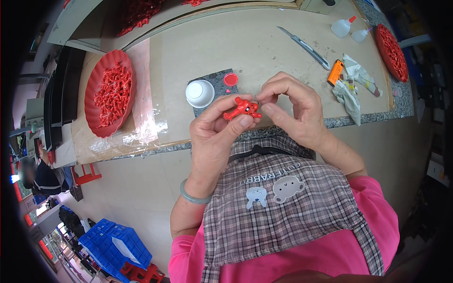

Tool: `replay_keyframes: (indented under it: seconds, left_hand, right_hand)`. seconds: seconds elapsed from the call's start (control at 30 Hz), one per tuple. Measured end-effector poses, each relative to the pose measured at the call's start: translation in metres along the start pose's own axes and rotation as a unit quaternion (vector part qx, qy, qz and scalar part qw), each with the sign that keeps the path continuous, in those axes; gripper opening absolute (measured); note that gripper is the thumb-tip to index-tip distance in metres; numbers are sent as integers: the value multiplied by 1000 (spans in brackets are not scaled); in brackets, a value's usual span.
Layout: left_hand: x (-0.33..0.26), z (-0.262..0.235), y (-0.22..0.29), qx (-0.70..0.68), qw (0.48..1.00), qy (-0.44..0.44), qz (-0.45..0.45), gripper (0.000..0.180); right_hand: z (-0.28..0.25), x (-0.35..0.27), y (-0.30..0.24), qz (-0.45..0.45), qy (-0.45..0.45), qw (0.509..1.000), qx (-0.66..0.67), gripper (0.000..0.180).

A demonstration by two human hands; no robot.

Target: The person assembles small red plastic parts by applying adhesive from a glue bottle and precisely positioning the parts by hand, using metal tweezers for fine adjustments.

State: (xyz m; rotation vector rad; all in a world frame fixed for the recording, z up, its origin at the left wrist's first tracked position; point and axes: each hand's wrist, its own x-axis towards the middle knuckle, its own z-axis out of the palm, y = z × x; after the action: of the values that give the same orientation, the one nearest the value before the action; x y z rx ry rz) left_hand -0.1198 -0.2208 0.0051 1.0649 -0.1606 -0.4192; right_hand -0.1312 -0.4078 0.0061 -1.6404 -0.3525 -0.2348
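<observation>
My left hand (210, 132) is closed around a small glossy red figurine (241, 110) with a black-and-white eye, held above the table's near edge. Close by on its right, my right hand (299, 111) has thumb and forefinger drawn together at the figurine's side. Whatever those fingertips hold is too small to make out. Just beyond my left hand, a white cup (199, 94) rests on a dark stone tile (221, 78). A little red round dish (230, 79) lies at the tile's right side, with a tiny pink bit beside it.
Red scalloped trays of small red pieces stand left (88, 101) and far right (383, 54). A utility knife (309, 49), orange lighter (335, 73), crumpled cloths (348, 100) and glue bottles (340, 28) lie right. A shelf edges the back. Blue crates (115, 250) and a person are lower left.
</observation>
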Motion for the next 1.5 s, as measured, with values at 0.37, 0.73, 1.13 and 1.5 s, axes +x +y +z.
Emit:
replay_keyframes:
  seconds: [0.37,0.73,1.13,1.5]
  left_hand:
    - [0,7,2,198,976,6,93,31]
    - [-3,1,4,20,1000,10,-12,28]
    - [0,-4,7,-112,991,-42,-57,36]
    - [-1,-5,4,-149,986,-10,-78,32]
  right_hand:
    - [-1,3,-6,-35,-3,991,-130,15]
    - [-67,34,11,-52,53,905,-418,14]
    - [-103,49,71,106,22,766,-634,20]
    - [-41,27,-2,95,-37,974,-204,23]
